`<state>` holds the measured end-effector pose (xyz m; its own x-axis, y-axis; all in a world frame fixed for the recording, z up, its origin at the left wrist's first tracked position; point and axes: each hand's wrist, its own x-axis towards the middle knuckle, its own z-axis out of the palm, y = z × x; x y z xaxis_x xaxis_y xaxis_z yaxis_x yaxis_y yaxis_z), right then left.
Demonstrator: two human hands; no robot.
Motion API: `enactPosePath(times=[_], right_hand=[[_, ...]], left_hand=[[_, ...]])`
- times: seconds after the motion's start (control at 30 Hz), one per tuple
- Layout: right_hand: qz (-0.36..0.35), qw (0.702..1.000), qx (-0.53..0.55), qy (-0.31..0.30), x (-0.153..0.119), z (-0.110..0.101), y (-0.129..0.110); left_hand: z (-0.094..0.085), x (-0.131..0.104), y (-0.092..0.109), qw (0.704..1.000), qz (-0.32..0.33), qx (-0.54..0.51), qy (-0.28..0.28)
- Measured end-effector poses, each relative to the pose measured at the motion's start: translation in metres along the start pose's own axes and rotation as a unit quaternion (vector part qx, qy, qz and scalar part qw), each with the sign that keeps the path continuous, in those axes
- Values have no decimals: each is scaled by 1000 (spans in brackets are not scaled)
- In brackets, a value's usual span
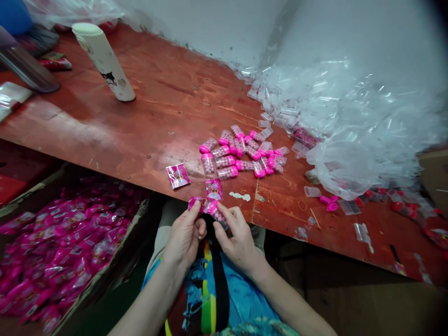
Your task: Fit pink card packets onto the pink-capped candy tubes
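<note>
At the table's front edge, my left hand (185,233) pinches a pink printed wrapper (196,203) between thumb and finger. My right hand (238,235) grips a small clear candy tube (217,213) with a pink cap and pink balls inside. Tube and wrapper meet between my hands; whether the tube is partly inside the wrapper, I cannot tell. Just beyond them, another pink wrapper (214,188) lies at the edge, and a flat pink sachet (178,176) sits to the left. Several filled candy tubes (227,161) with pink caps are clustered on the table behind.
Below the table at left, an open box (131,224) holds many pink wrapped packets (70,252). A white bottle (105,63) stands at the back left. Clear plastic bags (350,126) and empty tubes are heaped at right, near loose pink caps (329,202).
</note>
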<state>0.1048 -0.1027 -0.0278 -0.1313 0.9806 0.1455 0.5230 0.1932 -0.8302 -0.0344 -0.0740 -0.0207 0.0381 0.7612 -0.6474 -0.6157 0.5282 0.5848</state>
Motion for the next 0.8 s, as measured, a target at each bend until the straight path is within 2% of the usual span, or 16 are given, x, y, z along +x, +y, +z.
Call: enactPosePath(times=[0.17,0.27,0.33,0.4,0.47,0.5,0.53,0.63,0.67,0.7,0.73,0.8], right_hand=[[-8,999,41,-9,-5,7,1],[52,987,149,7,-7,13,3],[127,953,276,-18,-7,14,4],[188,891,407,-71,-5,14,6],[220,837,488,-112,-3,13,6],[223,831,496,-118,-3,12,5],[219,842,481,-113,-2,11,4],[182,912,361,-67,-1,10,0],[177,924,335,-48,-1,10,-1],[184,923,335,-40,0,12,-2],[202,909,361,-44,0,13,-3],[251,858,444,-70,1,18,-4]], left_hand=[[0,-1,-6,997,-41,12,-61],[0,-1,-7,994,-58,17,-87],[-1,-2,-7,993,-62,22,-97],[-1,-3,-4,992,-59,30,-107],[-1,-4,-2,991,-54,41,-115],[-1,-5,-1,990,-53,47,-119],[-1,-5,-1,990,-51,54,-122],[-2,-4,-3,989,-53,60,-122],[-2,-4,-4,990,-54,58,-119],[-3,-3,-6,990,-56,55,-115],[-3,-3,-7,991,-58,51,-112],[-4,-3,-8,991,-63,39,-110]])
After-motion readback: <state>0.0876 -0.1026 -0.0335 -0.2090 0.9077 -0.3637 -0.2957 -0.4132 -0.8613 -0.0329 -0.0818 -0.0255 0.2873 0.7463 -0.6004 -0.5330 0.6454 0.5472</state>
